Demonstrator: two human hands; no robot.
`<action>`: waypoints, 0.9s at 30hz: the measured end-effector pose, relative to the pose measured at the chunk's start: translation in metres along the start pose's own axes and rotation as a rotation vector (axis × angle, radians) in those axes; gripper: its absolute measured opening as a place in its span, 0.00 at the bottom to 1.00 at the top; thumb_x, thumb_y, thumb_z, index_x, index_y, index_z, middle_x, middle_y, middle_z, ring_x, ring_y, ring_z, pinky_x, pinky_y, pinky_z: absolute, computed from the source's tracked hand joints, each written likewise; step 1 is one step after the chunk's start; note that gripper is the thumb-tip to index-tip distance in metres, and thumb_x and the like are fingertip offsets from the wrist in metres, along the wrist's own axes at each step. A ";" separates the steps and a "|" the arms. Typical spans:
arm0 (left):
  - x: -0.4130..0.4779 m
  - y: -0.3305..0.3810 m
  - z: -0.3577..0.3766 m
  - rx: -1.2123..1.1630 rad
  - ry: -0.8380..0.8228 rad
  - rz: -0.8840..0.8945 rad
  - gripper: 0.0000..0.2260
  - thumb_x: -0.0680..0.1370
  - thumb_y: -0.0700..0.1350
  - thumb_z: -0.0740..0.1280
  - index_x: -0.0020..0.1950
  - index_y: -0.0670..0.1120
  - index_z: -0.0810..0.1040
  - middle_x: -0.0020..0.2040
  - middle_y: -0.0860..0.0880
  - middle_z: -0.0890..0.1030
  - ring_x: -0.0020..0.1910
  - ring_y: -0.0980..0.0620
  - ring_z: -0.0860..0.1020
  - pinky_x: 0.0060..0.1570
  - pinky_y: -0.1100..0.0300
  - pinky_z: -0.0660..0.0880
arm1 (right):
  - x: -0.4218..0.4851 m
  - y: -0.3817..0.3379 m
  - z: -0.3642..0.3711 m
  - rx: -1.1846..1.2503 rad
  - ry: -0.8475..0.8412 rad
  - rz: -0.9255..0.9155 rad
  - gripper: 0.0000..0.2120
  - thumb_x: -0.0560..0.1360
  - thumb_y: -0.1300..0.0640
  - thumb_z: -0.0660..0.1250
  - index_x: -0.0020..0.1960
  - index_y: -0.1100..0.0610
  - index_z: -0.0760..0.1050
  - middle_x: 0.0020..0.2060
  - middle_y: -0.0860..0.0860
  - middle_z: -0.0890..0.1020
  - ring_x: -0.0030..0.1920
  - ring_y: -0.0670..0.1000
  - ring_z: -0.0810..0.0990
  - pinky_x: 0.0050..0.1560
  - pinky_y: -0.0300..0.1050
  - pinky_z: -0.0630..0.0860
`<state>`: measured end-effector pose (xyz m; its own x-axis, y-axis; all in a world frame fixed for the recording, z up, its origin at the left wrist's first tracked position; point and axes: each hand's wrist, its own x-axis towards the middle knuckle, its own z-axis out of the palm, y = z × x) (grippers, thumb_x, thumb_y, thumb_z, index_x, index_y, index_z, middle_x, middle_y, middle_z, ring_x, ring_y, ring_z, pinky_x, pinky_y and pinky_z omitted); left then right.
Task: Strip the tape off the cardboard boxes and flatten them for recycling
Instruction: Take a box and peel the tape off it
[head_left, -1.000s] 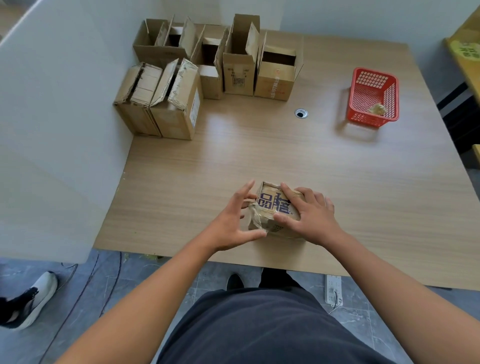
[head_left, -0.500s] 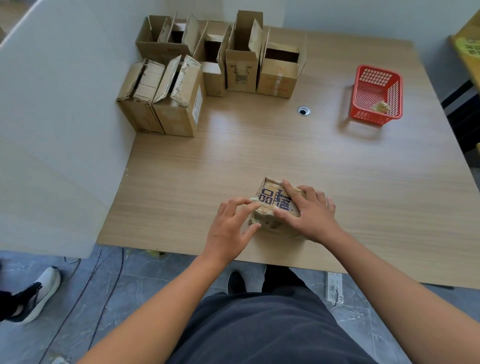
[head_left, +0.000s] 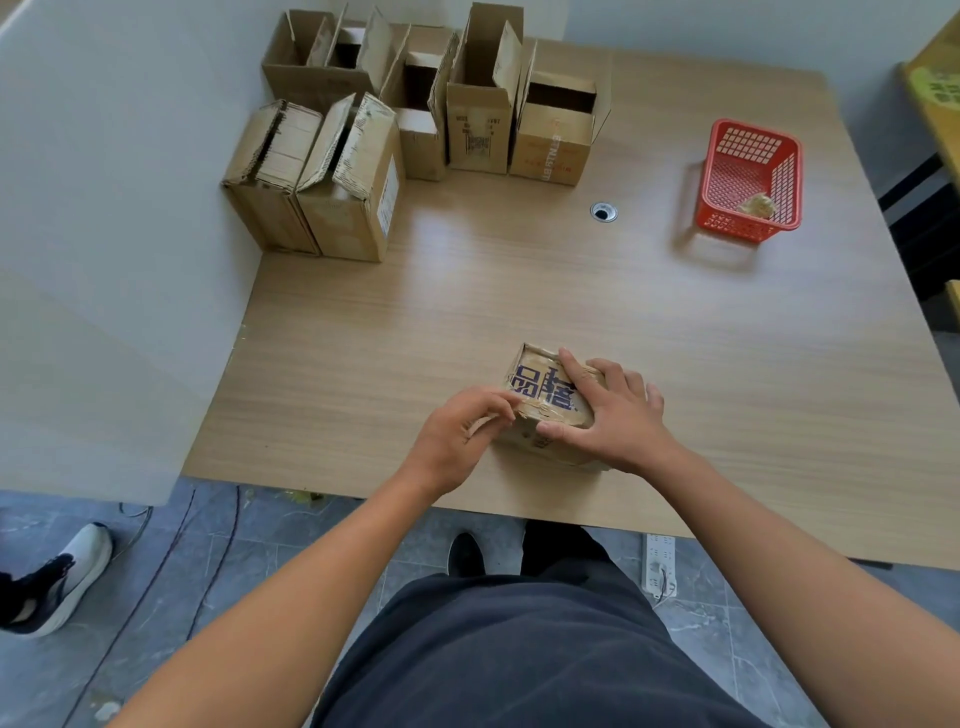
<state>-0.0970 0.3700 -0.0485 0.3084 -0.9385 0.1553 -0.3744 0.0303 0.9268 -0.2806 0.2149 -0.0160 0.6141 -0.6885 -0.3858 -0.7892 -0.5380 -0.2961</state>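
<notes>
A small taped cardboard box (head_left: 535, 387) with dark blue printed characters lies near the front edge of the wooden table (head_left: 519, 291). My right hand (head_left: 613, 415) rests on its top with fingers spread, thumb against the near side. My left hand (head_left: 457, 431) is at the box's left near corner, its curled fingers pinching a strip of clear tape (head_left: 483, 423) that runs to the box's edge. The box's right side is hidden under my right hand.
Several opened cardboard boxes (head_left: 415, 119) stand at the table's back left beside a white partition (head_left: 104, 208). A red plastic basket (head_left: 750, 182) holding a wad of tape sits at the back right. A cable hole (head_left: 603, 212) is mid-table. Another person's shoe (head_left: 57, 582) is on the floor at left.
My left hand went from open beside the box to curled at its left corner, now pinching a strip of tape. My right hand stayed on top of the box.
</notes>
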 end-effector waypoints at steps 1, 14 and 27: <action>0.000 0.000 -0.002 -0.107 -0.006 -0.101 0.03 0.81 0.35 0.68 0.51 0.42 0.80 0.58 0.50 0.84 0.62 0.53 0.80 0.62 0.52 0.78 | 0.000 0.000 0.001 0.001 0.004 -0.004 0.50 0.59 0.13 0.48 0.77 0.26 0.39 0.77 0.46 0.57 0.77 0.51 0.53 0.77 0.68 0.48; 0.032 0.004 0.004 -0.470 0.221 -0.565 0.04 0.85 0.39 0.62 0.51 0.44 0.73 0.45 0.47 0.82 0.44 0.51 0.81 0.51 0.51 0.81 | -0.005 -0.003 0.005 -0.008 0.038 -0.021 0.49 0.59 0.14 0.48 0.78 0.26 0.40 0.76 0.46 0.58 0.76 0.53 0.55 0.77 0.67 0.47; 0.019 0.010 -0.002 -0.026 0.171 -0.395 0.40 0.72 0.49 0.78 0.78 0.58 0.61 0.72 0.56 0.65 0.68 0.57 0.64 0.58 0.63 0.75 | -0.007 -0.007 0.015 0.015 0.097 0.027 0.47 0.60 0.14 0.47 0.76 0.24 0.39 0.75 0.46 0.61 0.75 0.53 0.56 0.77 0.68 0.49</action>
<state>-0.0934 0.3527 -0.0359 0.5647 -0.8095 -0.1607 -0.1771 -0.3091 0.9344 -0.2796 0.2310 -0.0238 0.5896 -0.7470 -0.3073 -0.8050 -0.5119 -0.3000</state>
